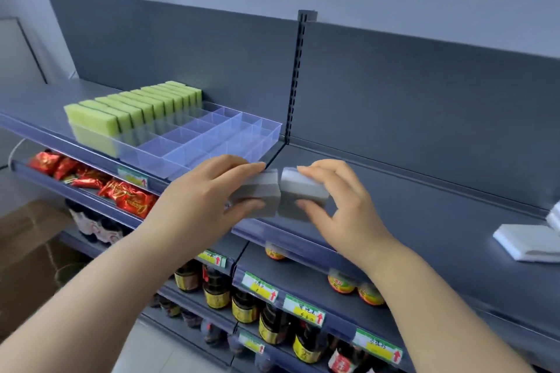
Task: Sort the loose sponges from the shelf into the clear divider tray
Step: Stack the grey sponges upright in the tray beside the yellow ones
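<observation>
Pickup stage: left hand (209, 188) grips a grey rectangular sponge (263, 191), right hand (342, 200) grips a matching grey sponge (303, 192), both at the dark metal shelf's (424, 185) front edge. Next is probably dropping them into the clear plastic divider tray (268, 134) just left, which needs free compartments.

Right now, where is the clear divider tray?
Head view: the clear divider tray sits on the top shelf, left of centre, green sponges filling its left row, behind the left hand.

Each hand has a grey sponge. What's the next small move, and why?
Probably lift both and move them left over the clear tray, toward an empty row. The left hand grips one grey sponge, the right hand grips the other grey sponge, side by side just right of the tray; green sponges already fill its left row.
</observation>
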Action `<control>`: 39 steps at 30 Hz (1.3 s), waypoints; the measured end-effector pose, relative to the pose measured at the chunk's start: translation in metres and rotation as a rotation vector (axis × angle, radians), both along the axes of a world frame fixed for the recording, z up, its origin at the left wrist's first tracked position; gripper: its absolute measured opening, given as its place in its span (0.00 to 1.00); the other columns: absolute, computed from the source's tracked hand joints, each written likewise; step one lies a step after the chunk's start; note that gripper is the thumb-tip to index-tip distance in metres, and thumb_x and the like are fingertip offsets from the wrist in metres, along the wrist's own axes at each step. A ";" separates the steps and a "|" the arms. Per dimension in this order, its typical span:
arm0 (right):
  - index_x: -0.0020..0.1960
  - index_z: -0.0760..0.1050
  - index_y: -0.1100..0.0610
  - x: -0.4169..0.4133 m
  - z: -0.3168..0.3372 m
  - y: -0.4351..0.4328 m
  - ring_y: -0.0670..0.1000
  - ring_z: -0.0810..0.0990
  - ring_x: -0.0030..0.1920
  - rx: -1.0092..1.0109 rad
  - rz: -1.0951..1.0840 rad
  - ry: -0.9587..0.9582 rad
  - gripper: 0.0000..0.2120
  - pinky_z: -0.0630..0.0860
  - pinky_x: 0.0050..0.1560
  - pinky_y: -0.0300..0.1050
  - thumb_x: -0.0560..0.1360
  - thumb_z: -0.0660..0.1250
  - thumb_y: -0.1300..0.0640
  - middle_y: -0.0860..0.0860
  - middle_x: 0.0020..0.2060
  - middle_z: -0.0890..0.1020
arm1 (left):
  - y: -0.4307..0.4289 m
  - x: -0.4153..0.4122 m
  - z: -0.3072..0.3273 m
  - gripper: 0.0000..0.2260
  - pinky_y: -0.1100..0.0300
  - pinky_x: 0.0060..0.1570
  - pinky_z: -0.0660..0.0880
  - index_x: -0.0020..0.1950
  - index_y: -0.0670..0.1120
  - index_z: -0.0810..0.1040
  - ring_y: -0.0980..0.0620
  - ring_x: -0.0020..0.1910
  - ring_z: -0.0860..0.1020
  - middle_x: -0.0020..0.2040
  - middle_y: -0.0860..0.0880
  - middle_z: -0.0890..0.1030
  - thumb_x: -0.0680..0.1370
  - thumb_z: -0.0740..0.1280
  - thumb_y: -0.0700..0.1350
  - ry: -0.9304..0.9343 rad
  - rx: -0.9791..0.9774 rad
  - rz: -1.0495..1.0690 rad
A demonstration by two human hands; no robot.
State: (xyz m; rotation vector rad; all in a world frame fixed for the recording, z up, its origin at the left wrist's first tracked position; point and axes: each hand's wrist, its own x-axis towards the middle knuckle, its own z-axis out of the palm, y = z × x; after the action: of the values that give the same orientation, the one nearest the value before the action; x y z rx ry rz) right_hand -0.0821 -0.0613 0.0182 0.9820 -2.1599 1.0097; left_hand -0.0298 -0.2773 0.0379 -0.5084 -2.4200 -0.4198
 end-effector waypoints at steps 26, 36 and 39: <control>0.60 0.72 0.51 -0.283 0.066 -0.195 0.39 0.69 0.51 0.086 -0.098 -0.247 0.18 0.65 0.51 0.23 0.72 0.69 0.59 0.44 0.54 0.73 | -0.211 -0.280 0.075 0.20 0.69 0.47 0.59 0.64 0.54 0.74 0.59 0.47 0.66 0.48 0.60 0.72 0.72 0.70 0.52 -0.133 0.056 0.168; 0.62 0.70 0.50 -0.314 0.054 -0.268 0.42 0.68 0.52 0.218 -0.391 -0.301 0.18 0.63 0.49 0.30 0.73 0.68 0.57 0.42 0.54 0.70 | -0.286 -0.372 0.071 0.20 0.71 0.45 0.58 0.64 0.50 0.74 0.52 0.55 0.72 0.57 0.51 0.77 0.73 0.70 0.49 -0.219 -0.029 -0.129; 0.63 0.70 0.50 -0.318 0.047 -0.280 0.42 0.68 0.51 0.256 -0.489 -0.321 0.18 0.63 0.52 0.35 0.74 0.67 0.57 0.42 0.55 0.69 | -0.301 -0.398 0.062 0.19 0.71 0.44 0.59 0.63 0.50 0.74 0.57 0.50 0.69 0.55 0.52 0.77 0.73 0.70 0.49 -0.267 -0.013 -0.219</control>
State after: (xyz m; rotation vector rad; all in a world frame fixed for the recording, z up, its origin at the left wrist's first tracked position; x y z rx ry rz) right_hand -0.4004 -0.3412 0.0655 0.3654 -2.6630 0.6970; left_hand -0.4274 -0.5781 0.0997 -0.7700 -2.6318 -0.5986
